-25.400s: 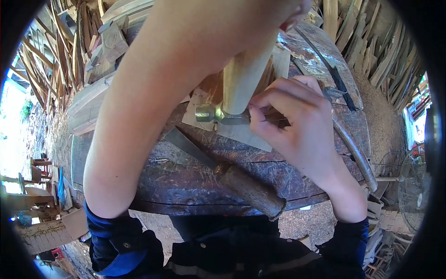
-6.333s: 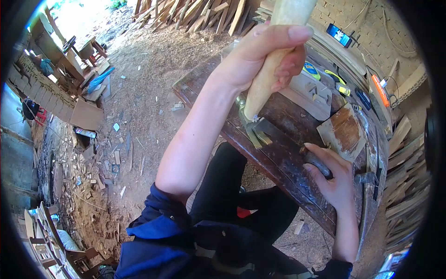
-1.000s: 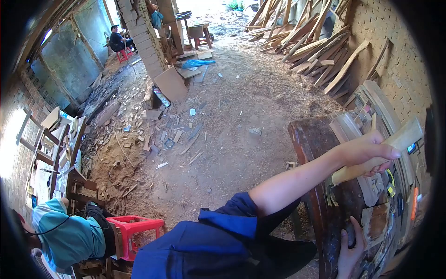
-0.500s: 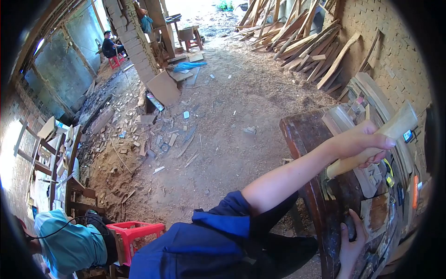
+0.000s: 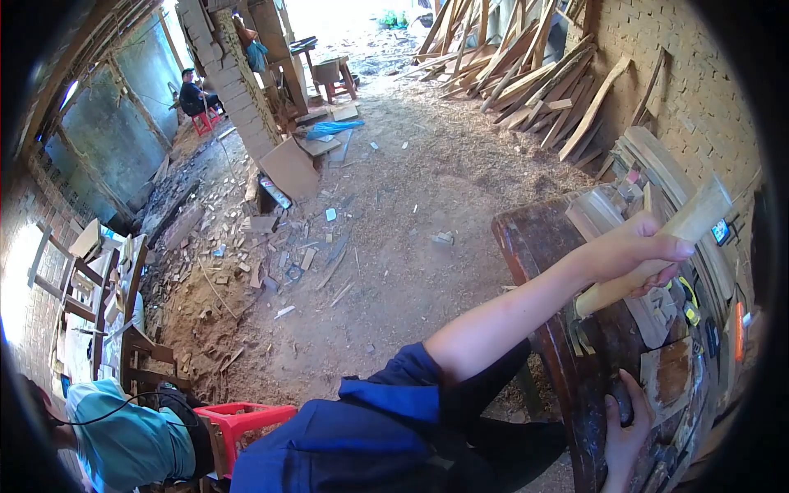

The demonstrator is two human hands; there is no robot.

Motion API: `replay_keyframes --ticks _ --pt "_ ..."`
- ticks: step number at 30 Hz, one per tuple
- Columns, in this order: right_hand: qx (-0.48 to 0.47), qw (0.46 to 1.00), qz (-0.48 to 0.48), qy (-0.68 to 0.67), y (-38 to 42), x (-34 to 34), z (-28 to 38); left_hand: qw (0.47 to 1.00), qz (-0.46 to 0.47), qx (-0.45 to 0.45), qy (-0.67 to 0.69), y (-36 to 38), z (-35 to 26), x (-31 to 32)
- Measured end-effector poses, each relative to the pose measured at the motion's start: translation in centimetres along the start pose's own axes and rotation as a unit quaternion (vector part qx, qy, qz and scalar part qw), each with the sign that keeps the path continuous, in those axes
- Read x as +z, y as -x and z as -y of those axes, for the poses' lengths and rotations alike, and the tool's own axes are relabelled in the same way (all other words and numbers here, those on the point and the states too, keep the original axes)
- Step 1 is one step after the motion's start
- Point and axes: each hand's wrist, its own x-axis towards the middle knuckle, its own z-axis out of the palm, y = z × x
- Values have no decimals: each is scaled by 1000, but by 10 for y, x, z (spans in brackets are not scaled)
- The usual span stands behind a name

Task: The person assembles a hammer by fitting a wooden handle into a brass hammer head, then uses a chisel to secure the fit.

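Note:
My left hand (image 5: 637, 251), its arm stretched across the view, is closed round a long pale piece of wood (image 5: 699, 215). The wood slants over the bench, its lower end near the bench top and its wider end raised at the right. Closer to the bottom edge, my right hand (image 5: 629, 431) has its thumb and fingers around a dark rounded object (image 5: 622, 400) on the dark wooden bench (image 5: 538, 238). What kind of object that is I cannot make out. A flat board with a brown patch (image 5: 667, 374) lies beside the right hand.
A yellow-and-black tool (image 5: 690, 304) and an orange-handled tool (image 5: 739, 333) lie along the bench's far side. Planks (image 5: 526, 90) lean by the brick wall. Wood scraps and shavings cover the floor. A person in teal (image 5: 136, 431) is beside a red stool (image 5: 246, 417); another person (image 5: 196, 94) sits farther back.
The view has shifted slightly. The wood's raised end has moved a little left in view; both hands keep the same grip.

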Motion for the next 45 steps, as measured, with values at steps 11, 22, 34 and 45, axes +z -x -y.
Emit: replay_keyframes --ticks 11,22,34,45 --pt "-20 1000 13 -19 -2 -7 -9 998 -28 -31 -42 7 -10 8" --pt "-6 999 18 -29 -3 -7 0 987 -77 -19 -140 15 -35 26" --pt "48 997 25 -56 -3 -7 6 990 -77 19 -117 14 -22 22" --pt "2 998 -51 -29 -6 -3 -8 992 -75 46 -95 9 -7 17"
